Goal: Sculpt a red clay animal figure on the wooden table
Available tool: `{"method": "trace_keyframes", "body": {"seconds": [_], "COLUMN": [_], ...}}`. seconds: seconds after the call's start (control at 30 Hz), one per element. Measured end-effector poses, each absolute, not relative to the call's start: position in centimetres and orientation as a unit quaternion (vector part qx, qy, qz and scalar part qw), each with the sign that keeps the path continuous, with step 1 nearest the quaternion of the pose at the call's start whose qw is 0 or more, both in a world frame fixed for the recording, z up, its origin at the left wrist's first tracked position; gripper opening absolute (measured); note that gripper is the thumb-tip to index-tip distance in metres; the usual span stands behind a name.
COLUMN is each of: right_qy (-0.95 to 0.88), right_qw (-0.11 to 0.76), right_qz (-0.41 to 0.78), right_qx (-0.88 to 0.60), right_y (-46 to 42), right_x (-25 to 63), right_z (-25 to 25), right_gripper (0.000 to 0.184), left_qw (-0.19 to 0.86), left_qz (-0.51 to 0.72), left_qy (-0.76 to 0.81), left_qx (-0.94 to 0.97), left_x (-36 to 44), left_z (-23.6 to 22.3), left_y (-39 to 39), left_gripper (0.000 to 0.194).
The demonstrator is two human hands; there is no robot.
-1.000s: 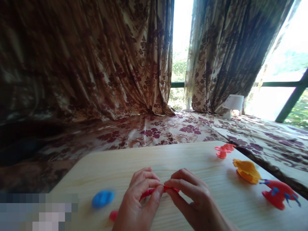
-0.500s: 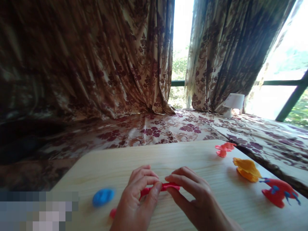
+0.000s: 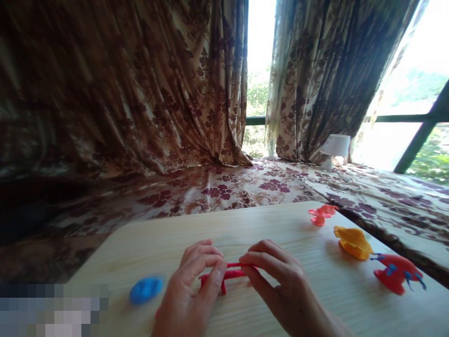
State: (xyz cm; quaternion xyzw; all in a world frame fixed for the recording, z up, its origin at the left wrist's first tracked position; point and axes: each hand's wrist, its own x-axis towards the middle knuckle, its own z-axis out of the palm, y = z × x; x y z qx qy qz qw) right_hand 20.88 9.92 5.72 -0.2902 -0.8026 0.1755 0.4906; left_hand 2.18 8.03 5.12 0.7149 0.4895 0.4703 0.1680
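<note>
My left hand (image 3: 194,292) is closed, thumb and fingers pinching a thin strip of red modelling clay (image 3: 234,265). The strip runs across to my right hand (image 3: 280,288), whose thumb and fingertips are closed on its other end. Just below the strip is a thicker red clay piece (image 3: 233,274) with a short leg-like end pointing down near my left thumb. Part of this piece is hidden behind my fingers, and I cannot tell whether it touches the strip. A flat blue clay oval (image 3: 146,290) lies left of my left hand.
Along the right side of the pale wooden table (image 3: 196,224) stand a pink clay figure (image 3: 321,216), a yellow clay figure (image 3: 354,243) and a red clay figure with blue bits (image 3: 398,274). Beyond are flowered cloth, curtains (image 3: 168,93) and a small white lamp (image 3: 336,146).
The thin red strip now shows stretched between my fingertips, apart from the thicker piece below it. Both hands appear slightly farther left as the view has shifted a little.
</note>
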Motion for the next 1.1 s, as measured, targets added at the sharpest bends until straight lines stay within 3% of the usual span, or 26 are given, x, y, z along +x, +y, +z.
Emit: {"method": "trace_keyframes", "body": {"seconds": [0.57, 0.77, 0.93, 1.1], "right_qy": [-0.789, -0.783, -0.785, -0.780], "right_qw": [0.509, 0.507, 0.503, 0.509], "right_qz": [0.167, 0.158, 0.157, 0.144], "right_qx": [-0.301, -0.323, -0.327, -0.334], "right_y": [10.3, 10.5, 10.6, 10.7], "right_x": [21.5, 21.7, 21.6, 21.5], "right_z": [5.6, 5.2, 4.9, 4.8], "right_gripper": [0.019, 0.020, 0.039, 0.028], "left_qw": [0.214, 0.286, 0.339, 0.373], "left_qz": [0.488, 0.553, 0.585, 0.584], "left_qy": [0.511, 0.562, 0.561, 0.545], "left_qx": [0.674, 0.545, 0.478, 0.471], "left_x": [1.5, 2.6, 2.7, 2.4], "left_z": [4.7, 5.7, 6.0, 5.9], "left_y": [8.5, 7.9, 8.0, 8.2], "left_gripper": [0.017, 0.022, 0.025, 0.028]}}
